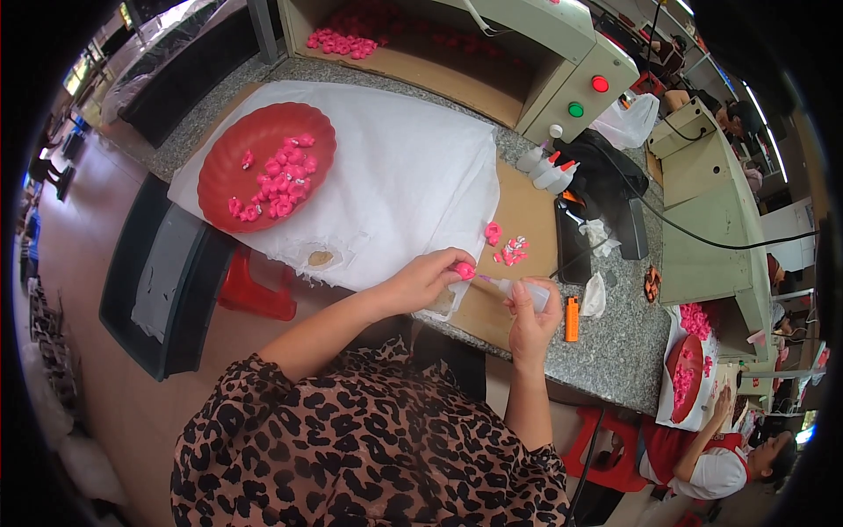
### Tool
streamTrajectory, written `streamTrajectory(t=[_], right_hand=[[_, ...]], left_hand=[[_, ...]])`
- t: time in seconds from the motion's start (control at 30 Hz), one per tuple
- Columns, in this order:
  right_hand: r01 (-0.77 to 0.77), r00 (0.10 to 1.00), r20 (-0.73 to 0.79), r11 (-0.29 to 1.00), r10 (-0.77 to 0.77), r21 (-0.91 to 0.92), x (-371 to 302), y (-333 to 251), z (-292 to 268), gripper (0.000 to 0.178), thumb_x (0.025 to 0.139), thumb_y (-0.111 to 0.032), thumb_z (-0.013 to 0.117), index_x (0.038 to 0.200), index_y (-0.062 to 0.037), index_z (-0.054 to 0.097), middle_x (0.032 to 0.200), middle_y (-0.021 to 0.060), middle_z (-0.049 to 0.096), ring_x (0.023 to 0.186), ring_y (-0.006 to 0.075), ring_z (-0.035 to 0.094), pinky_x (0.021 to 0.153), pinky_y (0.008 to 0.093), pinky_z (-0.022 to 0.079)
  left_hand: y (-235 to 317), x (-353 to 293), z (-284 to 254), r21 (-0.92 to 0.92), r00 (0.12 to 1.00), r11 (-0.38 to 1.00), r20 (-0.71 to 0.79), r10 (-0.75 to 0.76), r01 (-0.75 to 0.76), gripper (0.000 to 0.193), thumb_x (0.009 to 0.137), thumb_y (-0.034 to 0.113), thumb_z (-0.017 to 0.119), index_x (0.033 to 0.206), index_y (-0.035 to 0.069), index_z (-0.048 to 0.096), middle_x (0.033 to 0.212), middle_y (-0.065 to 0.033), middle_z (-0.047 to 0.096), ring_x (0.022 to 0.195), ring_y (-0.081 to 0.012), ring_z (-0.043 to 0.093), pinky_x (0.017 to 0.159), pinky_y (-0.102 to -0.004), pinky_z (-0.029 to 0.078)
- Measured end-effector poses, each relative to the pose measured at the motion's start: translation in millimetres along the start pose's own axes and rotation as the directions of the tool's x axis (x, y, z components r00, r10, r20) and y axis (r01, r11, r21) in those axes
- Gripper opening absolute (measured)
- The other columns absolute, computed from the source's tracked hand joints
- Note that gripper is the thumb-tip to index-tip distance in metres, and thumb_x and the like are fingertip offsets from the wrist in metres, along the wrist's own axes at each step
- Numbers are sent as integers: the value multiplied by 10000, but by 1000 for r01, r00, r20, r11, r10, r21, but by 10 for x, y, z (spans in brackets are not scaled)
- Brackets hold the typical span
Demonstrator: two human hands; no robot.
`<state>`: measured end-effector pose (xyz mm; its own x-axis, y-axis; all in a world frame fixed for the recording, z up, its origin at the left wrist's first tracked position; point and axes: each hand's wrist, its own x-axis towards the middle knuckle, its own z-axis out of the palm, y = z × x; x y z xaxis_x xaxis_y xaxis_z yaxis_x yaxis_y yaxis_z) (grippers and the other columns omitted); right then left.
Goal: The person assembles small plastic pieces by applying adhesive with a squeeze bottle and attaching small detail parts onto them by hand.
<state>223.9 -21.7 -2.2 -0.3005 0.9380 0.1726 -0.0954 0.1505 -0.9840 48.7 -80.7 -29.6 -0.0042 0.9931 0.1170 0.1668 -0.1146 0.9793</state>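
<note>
Between the thumb and fingers of my left hand [420, 283] is a small, shiny pink piece [464, 270]; its exact kind is too small to make out. My right hand [529, 329] grips a translucent squeeze bottle [538, 295]. The bottle's thin purple tip points left, at or close beside the pink piece; whether they touch I cannot tell. Just beyond my hands, a single pink piece [493, 233] and a group of small pink-and-silver pieces [512, 251] lie on brown board. A scalloped red plate [226, 158] at the left holds many similar pink pieces [286, 179].
White cloth [395, 158] covers much of the granite bench. Right of my hands lie an orange lighter [572, 319], crumpled tissue [594, 296] and red-capped bottles [553, 174]. A box machine [549, 97] stands behind, a dark tub [132, 290] at left. A co-worker [716, 465] sits at right.
</note>
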Motion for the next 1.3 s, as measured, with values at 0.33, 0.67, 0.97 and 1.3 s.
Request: streamTrajectory(t=[0.33,0.67,0.97,1.3], right_hand=[[27,1000,16,1000,-27,-8,-51,-22,9,150,767,-82,583,854,-15,480,843,49,477,606,94,490,529,202,433],[35,999,-12,999,-34,20,-73,-2,39,143,773,-82,574,850,-7,480,837,51,475,593,98,485,525,204,430],[41,998,-48,999,-39,33,-97,24,69,140,775,-88,572,844,-5,482,823,51,478,581,101,491,516,203,415],[23,995,-103,994,-12,108,-146,60,114,140,778,-90,569,845,-9,476,762,52,494,563,103,494,508,194,399]], left_hand=[[12,3,0,-18,1000,1000,-13,1,-1,210,828,-1,420,1037,-1,447,939,-76,517,897,-123,487,787,-232,392],[13,0,2,-60,1000,998,-10,-12,11,204,832,-2,416,1035,1,439,936,-68,517,889,-114,494,777,-228,397],[0,-9,3,-97,999,995,-20,-25,23,205,829,-9,420,1033,4,427,937,-70,520,883,-112,501,762,-229,404],[8,-9,13,-144,999,989,-44,-24,18,206,833,18,443,1034,-4,406,945,-81,519,896,-124,509,777,-242,415]])
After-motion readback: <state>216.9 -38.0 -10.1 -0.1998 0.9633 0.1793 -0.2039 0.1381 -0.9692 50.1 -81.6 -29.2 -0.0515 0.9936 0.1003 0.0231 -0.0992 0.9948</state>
